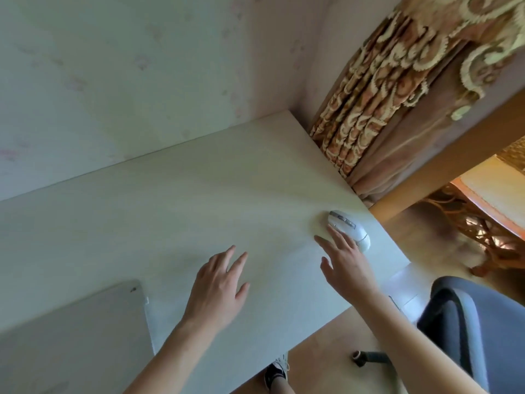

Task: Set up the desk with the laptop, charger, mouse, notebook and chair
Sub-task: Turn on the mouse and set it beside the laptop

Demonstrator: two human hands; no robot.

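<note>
Pale desk (176, 200), its far edge against a faintly patterned wall (113, 66); the view is tilted.

White mouse (349, 228) lies flat on the desk near the right edge, toward the far right corner, button end pointing to the far edge.

Right hand (345, 263) — palm down, fingers spread and loose, gripping nothing. One fingertip reaches the near side of the mouse; whether it truly touches cannot be told. The thumb points left, clear of the mouse.

Left hand (220, 288) — also palm down with fingers open and slightly apart, over bare desk near the middle, well left of the mouse. Holding nothing; whether it rests on the surface or hangs above it cannot be told.

Closed grey laptop (71, 336) at the near left part of the desk, lid down, running out of view at the left and bottom.

Grey chair (477, 331) stands off the desk's near right corner, backrest toward the desk, one caster showing on the floor.

Patterned curtain (392, 103) hangs just beyond the far right corner. A shoe (277, 371) shows below the desk's near edge.
</note>
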